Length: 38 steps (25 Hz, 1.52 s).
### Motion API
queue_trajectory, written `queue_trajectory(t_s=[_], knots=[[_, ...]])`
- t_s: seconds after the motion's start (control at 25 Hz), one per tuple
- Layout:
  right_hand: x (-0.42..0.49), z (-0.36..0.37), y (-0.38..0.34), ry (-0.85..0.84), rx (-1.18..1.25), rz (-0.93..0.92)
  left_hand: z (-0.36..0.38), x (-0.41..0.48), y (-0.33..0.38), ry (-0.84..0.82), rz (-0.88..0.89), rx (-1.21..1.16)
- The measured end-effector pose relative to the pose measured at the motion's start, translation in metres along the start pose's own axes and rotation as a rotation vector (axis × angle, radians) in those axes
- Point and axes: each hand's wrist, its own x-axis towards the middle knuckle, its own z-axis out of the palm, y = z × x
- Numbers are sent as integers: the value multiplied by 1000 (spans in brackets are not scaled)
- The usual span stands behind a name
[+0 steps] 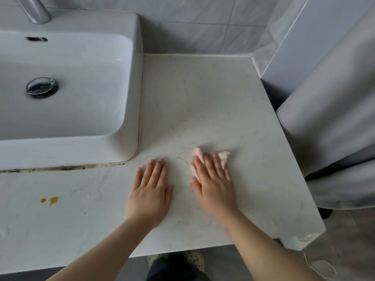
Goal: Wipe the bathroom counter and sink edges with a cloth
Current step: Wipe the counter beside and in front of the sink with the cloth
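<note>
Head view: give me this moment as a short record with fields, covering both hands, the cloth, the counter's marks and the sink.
left hand: flat on the counter, fingers straight, holding nothing
right hand: flat on the pink cloth, pressing it to the counter
cloth position: bunched under the right hand's fingers, right of the sink
orange stains: on the counter's near left part, apart from both hands
dark grime: along the seam at the sink's front edge
sink details: white, with drain and faucet base in view
</note>
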Motion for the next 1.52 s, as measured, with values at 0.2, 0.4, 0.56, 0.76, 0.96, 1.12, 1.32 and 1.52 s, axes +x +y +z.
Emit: queue_trajectory(t_s=[0.2,0.4,0.56,0.76,0.96,1.12,1.32,1.52], knots=[[54,-8,97,-50,-19,150,0,-1,5,-1,-13,57],[-7,-25,150,-40,-43,386,-2,0,8,-3,-42,32],[-36,-19,64,-179,16,108,0,0,11,27,-55,53],[-36,-24,128,-208,-21,7,6,-8,20,60,-163,-17],[-66,-30,121,-50,-11,473,7,-10,22,52,-170,2],[-55,-15,19,-63,47,7,8,-9,23,64,-173,-24],[-64,-20,89,-125,-58,3,2,-22,5,-6,-45,10],[-67,-22,95,-45,-64,383,-15,-51,-37,-59,6,66]])
